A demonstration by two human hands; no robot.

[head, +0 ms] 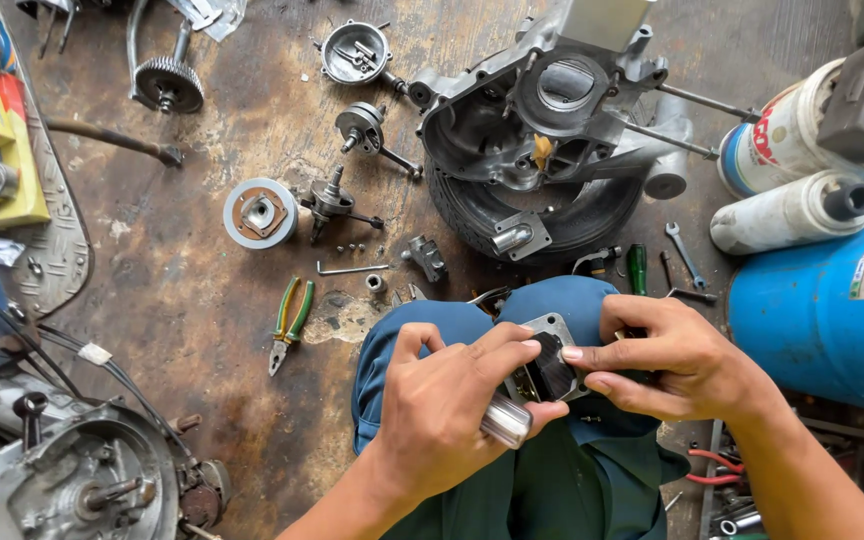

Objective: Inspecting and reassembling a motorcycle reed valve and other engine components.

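My left hand [447, 405] and my right hand [667, 360] together hold a small square metal engine part [550, 362] with a dark centre above my knees. My left hand also grips a shiny cylindrical tool handle [505, 420] pressed against the part. My right hand pinches the part's right edge with thumb and fingers. I am squatting in blue-green trousers [552, 480].
An engine casing [542, 110] rests on a small tyre [542, 215] ahead. Green-handled pliers [290, 322], an Allen key [350, 268], gears and a crankshaft [332, 205] lie on the stained floor. A blue cylinder [822, 310] and white canisters [792, 210] stand at the right. Another engine [72, 480] sits bottom left.
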